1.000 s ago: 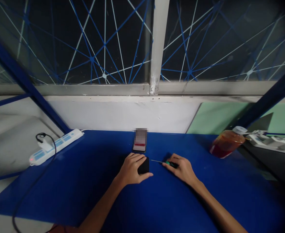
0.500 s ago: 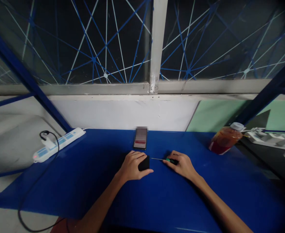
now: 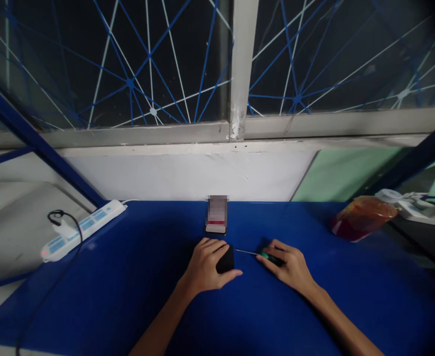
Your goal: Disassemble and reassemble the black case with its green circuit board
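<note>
You've got a white power strip (image 3: 86,228) lower left, a phone (image 3: 216,215) at center, and a bottle of reddish liquid (image 3: 364,217) at right.

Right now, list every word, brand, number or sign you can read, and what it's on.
No legible text anywhere.
Phone: screen pixelated or too small to read.
Left-side power strip: blue panels, any print too small.
Bottle: blurred, no lettering readable.
Black block under the left hand: no marking visible.
Screwdriver in the right hand: no marking readable.
</note>
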`<state>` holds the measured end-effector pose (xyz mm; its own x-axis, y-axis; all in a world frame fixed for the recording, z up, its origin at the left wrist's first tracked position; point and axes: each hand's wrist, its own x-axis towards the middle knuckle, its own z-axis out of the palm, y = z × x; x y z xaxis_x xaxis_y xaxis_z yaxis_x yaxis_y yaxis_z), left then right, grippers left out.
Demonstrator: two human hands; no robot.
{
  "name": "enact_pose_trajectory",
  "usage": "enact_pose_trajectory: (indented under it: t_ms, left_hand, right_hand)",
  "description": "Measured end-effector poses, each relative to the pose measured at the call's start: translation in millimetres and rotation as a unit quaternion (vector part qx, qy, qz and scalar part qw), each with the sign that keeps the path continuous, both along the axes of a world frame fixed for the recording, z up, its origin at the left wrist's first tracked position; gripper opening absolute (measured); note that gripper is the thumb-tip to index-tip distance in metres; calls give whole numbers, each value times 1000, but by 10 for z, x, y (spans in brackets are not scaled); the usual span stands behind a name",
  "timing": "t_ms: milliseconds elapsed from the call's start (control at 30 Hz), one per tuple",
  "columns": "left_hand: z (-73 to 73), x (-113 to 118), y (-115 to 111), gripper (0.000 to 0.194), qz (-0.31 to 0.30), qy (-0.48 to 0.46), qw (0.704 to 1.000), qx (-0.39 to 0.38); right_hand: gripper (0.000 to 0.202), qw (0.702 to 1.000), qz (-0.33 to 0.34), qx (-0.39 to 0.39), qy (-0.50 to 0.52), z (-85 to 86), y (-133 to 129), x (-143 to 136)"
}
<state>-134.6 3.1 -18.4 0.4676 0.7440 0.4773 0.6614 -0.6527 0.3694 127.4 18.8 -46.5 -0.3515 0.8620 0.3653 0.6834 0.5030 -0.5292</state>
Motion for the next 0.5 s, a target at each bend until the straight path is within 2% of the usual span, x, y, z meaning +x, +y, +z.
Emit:
enact_pose_trajectory:
  t_ms: [500]
  left_hand:
    - [-62, -14, -6, 51, 1, -5, 1000, 18]
  right_hand:
    - [33, 1000, -8, 6, -10, -13, -38, 10]
